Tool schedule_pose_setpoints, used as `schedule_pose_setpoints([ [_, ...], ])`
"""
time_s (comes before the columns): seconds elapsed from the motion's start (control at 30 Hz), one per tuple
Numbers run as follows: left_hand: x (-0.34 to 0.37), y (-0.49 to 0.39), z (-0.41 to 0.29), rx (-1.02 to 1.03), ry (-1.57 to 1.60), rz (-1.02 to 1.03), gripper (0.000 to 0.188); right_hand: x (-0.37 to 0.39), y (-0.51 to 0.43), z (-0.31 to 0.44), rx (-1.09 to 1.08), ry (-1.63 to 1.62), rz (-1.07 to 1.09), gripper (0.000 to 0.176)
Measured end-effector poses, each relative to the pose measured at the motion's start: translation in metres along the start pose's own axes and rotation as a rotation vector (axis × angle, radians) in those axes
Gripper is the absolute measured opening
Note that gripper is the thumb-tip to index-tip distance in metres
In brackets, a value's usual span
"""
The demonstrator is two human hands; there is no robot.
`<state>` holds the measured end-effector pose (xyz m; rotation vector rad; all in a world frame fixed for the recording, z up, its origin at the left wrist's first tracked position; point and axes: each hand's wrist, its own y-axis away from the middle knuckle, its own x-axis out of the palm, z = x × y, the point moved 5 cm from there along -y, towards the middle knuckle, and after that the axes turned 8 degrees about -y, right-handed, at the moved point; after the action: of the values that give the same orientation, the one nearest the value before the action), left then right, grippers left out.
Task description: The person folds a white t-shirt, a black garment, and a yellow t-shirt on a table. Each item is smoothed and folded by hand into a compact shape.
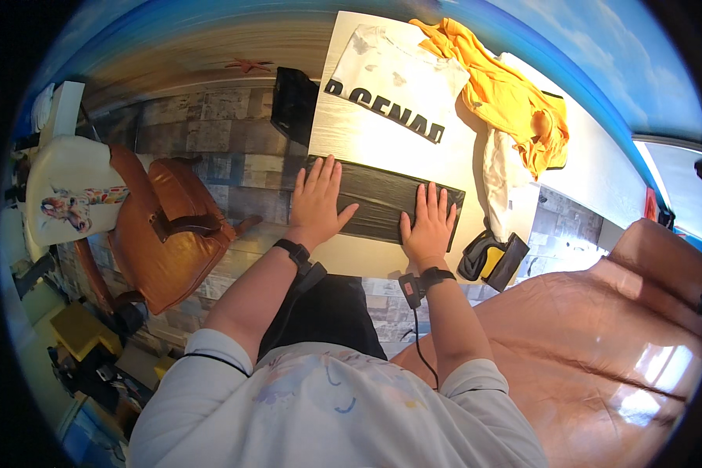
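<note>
A long, flat black piece of thin material (380, 202) lies slightly wrinkled across the light wooden table (362, 257). I cannot tell whether it is fabric or plastic. My left hand (320, 202) rests palm down over its left end, fingers pointing away from me and thumb spread. On its right end lies my right hand (430, 222), also palm down with the fingers apart. Neither hand grips anything. Beyond the black piece is a white T-shirt (409, 76) with large black lettering, its lower part folded under or cut off from view.
An orange garment (479, 76) lies heaped at the back right, with a pale sleeve-like cloth (496, 181) below it. A black and yellow bundle (494, 260) sits at the table's right corner. Brown leather chair (164, 234) stands left; a brown-covered surface (585, 351) is right.
</note>
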<state>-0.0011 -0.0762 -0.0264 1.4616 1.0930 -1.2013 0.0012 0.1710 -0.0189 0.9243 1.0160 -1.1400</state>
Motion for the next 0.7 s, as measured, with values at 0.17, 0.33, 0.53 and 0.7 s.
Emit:
schedule_pose_setpoints([
  [0.17,0.004,0.005,0.01,-0.056,-0.021,-0.052,0.09,0.002,0.001,-0.011,-0.025,0.035,-0.004,0.071],
  [0.33,0.006,0.005,0.012,-0.056,0.063,-0.062,0.09,0.002,0.005,-0.032,0.058,0.014,-0.021,0.072],
  [0.53,0.002,0.005,0.01,-0.069,0.053,-0.075,0.093,-0.006,0.004,-0.026,0.126,0.118,-0.08,0.075],
  [0.7,0.004,0.007,0.01,-0.088,0.067,-0.1,0.093,0.017,-0.011,0.076,-0.198,-0.14,-0.03,0.081],
])
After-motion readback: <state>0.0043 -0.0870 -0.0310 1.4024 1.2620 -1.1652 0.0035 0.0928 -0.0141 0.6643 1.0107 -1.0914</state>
